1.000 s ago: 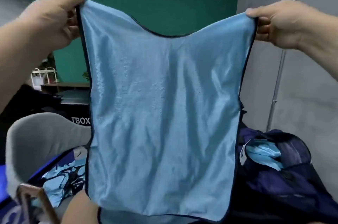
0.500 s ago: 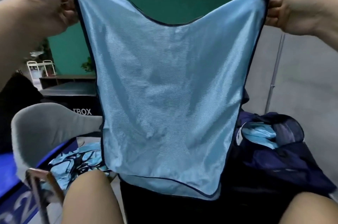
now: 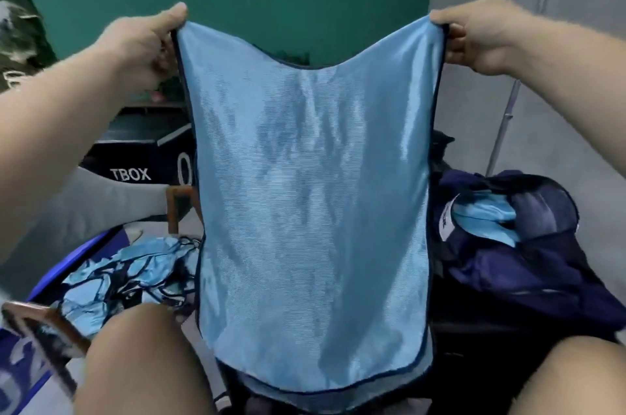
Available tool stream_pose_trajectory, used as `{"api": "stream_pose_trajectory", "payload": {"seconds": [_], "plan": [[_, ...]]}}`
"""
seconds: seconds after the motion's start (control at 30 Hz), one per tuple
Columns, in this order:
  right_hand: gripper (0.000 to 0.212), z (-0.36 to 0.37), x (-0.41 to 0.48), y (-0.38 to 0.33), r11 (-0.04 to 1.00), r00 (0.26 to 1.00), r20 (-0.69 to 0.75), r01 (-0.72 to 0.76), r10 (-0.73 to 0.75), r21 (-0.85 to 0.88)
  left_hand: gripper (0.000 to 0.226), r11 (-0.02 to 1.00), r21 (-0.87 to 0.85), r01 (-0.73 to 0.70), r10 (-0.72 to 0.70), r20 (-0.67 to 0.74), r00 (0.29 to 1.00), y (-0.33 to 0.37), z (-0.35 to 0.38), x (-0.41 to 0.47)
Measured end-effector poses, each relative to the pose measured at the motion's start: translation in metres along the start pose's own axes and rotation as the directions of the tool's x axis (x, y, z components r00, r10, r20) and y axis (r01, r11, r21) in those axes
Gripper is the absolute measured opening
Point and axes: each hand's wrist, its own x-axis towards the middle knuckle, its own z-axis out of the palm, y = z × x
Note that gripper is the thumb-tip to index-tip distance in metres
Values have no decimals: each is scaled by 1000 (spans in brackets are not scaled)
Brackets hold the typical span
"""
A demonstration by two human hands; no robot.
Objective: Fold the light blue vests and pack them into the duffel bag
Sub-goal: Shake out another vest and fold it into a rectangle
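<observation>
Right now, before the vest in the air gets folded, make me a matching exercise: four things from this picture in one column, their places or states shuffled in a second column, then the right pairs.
Things:
1. held vest
2. vest pile
3. duffel bag
4. black box

Places or states:
A. behind on the left, lettered TBOX
B. spread out, hanging from the left hand and the right hand
C. crumpled, low on the left
D. on the right, open, light blue fabric inside

Pairs: 1-B; 2-C; 3-D; 4-A.
</observation>
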Motion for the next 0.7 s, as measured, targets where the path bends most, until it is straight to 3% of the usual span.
{"api": "stream_pose_trajectory", "payload": {"seconds": [0.23, 0.43, 0.57, 0.7], "plan": [[11, 38, 73, 85, 990, 990, 10, -141, 141, 6, 41, 976, -68, 207, -207, 14, 978, -93, 44, 36], [12, 70, 133, 164, 967, 967, 24, -250, 252, -52, 41, 939, -62, 338, -337, 27, 941, -186, 65, 85], [20, 90, 170, 221, 944, 944, 39, -326, 328, -48, 66, 912, -65, 405, -404, 39, 914, -248, 76, 117], [14, 103, 202, 274, 919, 921, 23, -385, 388, -85, 37, 889, -3, 459, -459, -7, 889, -282, 106, 122]]}}
